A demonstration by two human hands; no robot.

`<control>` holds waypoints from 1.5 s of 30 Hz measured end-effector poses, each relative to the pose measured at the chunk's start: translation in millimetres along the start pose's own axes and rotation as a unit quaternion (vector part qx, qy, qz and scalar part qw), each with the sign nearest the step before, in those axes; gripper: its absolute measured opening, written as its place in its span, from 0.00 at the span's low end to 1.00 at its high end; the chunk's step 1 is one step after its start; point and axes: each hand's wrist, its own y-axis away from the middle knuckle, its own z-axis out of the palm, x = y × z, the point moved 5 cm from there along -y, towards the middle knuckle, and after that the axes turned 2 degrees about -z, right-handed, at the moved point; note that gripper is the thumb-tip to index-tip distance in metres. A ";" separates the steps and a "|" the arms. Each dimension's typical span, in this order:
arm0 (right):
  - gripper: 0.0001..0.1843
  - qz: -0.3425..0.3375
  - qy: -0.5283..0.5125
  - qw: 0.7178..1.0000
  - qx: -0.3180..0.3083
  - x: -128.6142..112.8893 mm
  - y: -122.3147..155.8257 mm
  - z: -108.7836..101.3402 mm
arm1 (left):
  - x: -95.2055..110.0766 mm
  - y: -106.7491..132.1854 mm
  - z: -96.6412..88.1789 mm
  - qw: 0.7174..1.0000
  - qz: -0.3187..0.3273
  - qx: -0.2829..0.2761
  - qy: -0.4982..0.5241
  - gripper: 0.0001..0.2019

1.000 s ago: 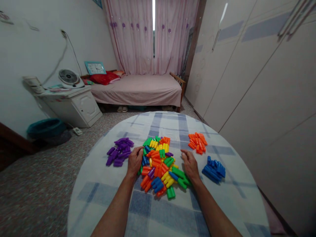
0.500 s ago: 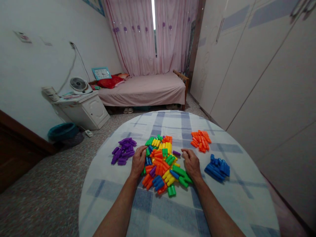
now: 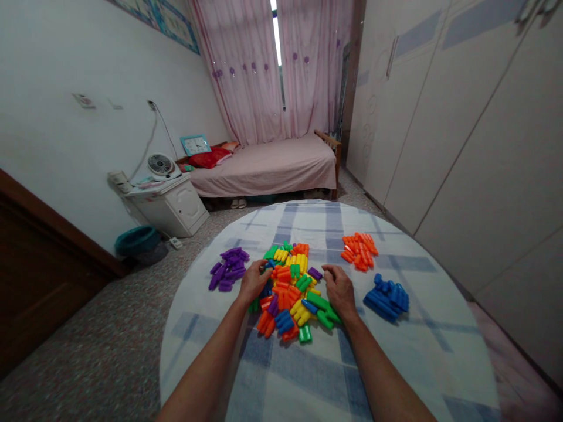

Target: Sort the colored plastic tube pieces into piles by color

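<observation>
A mixed heap of coloured plastic blocks lies in the middle of a round table with a blue-checked cloth. My left hand rests on the heap's left edge, its fingertips pinched at a small block near the top; what it holds is hard to make out. My right hand lies curled on the heap's right edge, beside a purple block. Sorted piles lie around: purple blocks at the left, orange blocks at the far right, blue blocks at the right.
Beyond the table stand a bed with a pink cover, a white cabinet with a small fan and a teal basin on the floor. Tall wardrobe doors line the right side. A dark wooden panel stands at the left.
The view has swung to the left, showing more wall and the wooden panel. My left hand has closed its fingertips at the heap's upper left edge. My right hand has barely moved.
</observation>
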 end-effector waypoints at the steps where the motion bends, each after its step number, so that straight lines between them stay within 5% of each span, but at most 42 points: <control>1: 0.17 -0.002 0.000 1.000 -0.001 0.4 0.0 0.4 | 1.3 -3.8 2.4 1.000 -0.004 -0.006 -0.013 0.16; 9: 0.16 -0.004 0.007 1.000 -0.004 0.7 -0.1 2.6 | 3.0 -22.7 8.3 0.996 -0.034 -0.009 -0.080 0.18; 14: 0.15 -0.007 0.013 1.000 -0.003 -3.2 0.6 2.2 | -0.7 -20.8 3.8 0.997 -0.023 -0.011 -0.071 0.08; 20: 0.14 -0.011 0.013 1.000 0.003 -4.1 1.0 2.6 | 1.7 -17.7 -12.0 0.999 -0.016 0.036 -0.031 0.11; 26: 0.14 -0.022 -0.005 1.000 0.006 -4.8 1.7 1.4 | 47.1 -2.6 -36.0 0.990 0.038 0.115 0.067 0.15; 32: 0.14 -0.084 -0.083 0.993 0.002 -50.6 3.2 -11.2 | 95.4 25.8 -5.5 0.971 0.032 -0.008 0.238 0.16; 35: 0.17 -0.028 -0.209 0.975 -0.074 -73.0 7.7 -7.6 | 105.1 39.2 12.0 0.960 0.037 -0.050 0.272 0.15; 39: 0.22 0.106 -0.322 0.927 -0.160 -81.0 21.5 1.4 | 113.3 52.5 17.1 0.968 0.099 -0.007 0.229 0.10; 42: 0.24 0.157 -0.347 0.910 -0.165 -77.3 30.8 -5.3 | 121.5 65.3 18.5 0.969 0.148 -0.011 0.199 0.08; 45: 0.23 0.151 -0.316 0.928 -0.127 -68.3 32.6 -33.1 | 121.4 78.5 12.9 0.968 0.180 -0.010 0.175 0.09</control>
